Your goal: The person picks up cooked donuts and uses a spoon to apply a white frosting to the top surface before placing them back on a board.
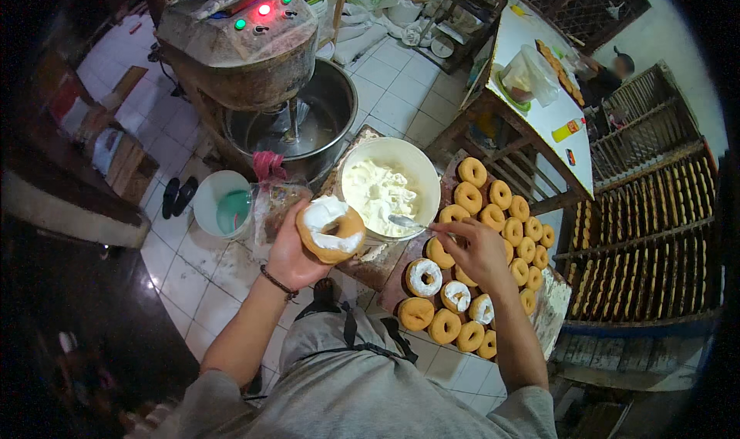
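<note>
My left hand is closed around a golden doughnut, whose upper face is partly spread with white cream. In my right hand is a metal spoon; its bowl dips over the pale cream inside a white bucket. Beneath my right forearm, rows of doughnuts lie on a board. Most are plain, like the near one, while a few carry white cream, among them one doughnut at the board's left side.
A large dough mixer with a steel bowl stands beyond the bucket. Left of it is a pail of greenish liquid. At the right are a white table and racks loaded with doughnuts. Another person is by the table.
</note>
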`<state>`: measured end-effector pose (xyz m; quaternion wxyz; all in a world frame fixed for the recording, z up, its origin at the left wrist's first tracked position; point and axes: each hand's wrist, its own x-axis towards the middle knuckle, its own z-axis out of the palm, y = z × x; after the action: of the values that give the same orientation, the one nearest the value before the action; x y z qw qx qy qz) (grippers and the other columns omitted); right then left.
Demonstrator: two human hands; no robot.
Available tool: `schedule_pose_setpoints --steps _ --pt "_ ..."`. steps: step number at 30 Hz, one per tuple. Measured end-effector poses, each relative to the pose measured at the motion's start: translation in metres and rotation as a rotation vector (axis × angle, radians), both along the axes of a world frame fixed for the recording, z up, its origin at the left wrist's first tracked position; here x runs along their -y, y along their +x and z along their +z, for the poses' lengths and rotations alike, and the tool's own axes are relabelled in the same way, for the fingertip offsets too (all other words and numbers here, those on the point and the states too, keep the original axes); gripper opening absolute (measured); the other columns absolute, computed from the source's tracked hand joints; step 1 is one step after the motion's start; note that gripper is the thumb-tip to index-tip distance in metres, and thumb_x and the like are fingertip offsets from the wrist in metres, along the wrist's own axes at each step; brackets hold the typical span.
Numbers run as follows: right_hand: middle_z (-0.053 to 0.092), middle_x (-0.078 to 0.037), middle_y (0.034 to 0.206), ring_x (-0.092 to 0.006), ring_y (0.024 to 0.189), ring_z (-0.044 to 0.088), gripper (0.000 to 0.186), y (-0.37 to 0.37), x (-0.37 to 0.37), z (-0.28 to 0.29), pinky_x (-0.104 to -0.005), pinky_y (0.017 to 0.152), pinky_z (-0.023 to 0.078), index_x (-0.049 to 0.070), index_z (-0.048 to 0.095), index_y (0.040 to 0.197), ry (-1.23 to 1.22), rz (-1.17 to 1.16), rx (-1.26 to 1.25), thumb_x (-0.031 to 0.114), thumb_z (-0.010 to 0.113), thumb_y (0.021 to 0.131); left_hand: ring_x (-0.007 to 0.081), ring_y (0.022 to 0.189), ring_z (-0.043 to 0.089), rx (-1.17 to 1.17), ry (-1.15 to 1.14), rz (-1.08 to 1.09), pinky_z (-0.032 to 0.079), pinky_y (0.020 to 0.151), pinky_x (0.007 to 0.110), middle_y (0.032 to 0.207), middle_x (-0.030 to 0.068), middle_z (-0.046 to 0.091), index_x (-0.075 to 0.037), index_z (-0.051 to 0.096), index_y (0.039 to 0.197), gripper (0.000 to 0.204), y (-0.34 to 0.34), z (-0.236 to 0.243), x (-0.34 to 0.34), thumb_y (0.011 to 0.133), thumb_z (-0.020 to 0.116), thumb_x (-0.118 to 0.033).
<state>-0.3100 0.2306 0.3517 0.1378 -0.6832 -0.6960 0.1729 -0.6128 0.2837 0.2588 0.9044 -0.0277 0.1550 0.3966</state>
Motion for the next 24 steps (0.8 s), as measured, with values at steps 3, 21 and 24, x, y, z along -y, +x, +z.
schedule_pose_setpoints --steps 3,21,24 --pt "0.071 -0.009 0.079 -0.0268 0.074 0.069 0.026 0.004 -0.036 -0.043 -0.0390 0.062 0.052 0.022 0.078 0.105 -0.059 0.023 0.318 0.038 0.067 0.087 0.0314 0.131 0.051 0.092 0.010 -0.007 0.037 0.113 0.049 0.142 0.0143 0.053 -0.006 0.048 0.141 0.059 0.001 -0.005 -0.001 0.103 0.036 -0.051" --pt "0.070 -0.010 0.086 -0.0218 0.078 0.066 0.023 -0.013 -0.007 0.011 -0.0326 0.067 0.050 0.014 0.077 0.105 -0.067 0.127 -0.188 0.021 0.073 0.084 0.0295 0.131 0.052 -0.026 0.041 -0.207 0.039 0.113 0.048 0.145 0.0136 0.051 -0.006 0.042 0.146 0.067 0.007 -0.002 -0.004 0.104 0.033 -0.057" --pt "0.070 -0.010 0.086 -0.0178 0.079 0.066 0.020 -0.025 -0.011 0.012 -0.0300 0.069 0.049 0.012 0.077 0.105 -0.077 0.040 -0.380 0.021 0.072 0.088 0.0292 0.131 0.053 -0.073 0.132 -0.271 0.041 0.112 0.046 0.145 0.0134 0.051 -0.006 0.041 0.147 0.064 0.012 0.006 -0.002 0.105 0.032 -0.053"
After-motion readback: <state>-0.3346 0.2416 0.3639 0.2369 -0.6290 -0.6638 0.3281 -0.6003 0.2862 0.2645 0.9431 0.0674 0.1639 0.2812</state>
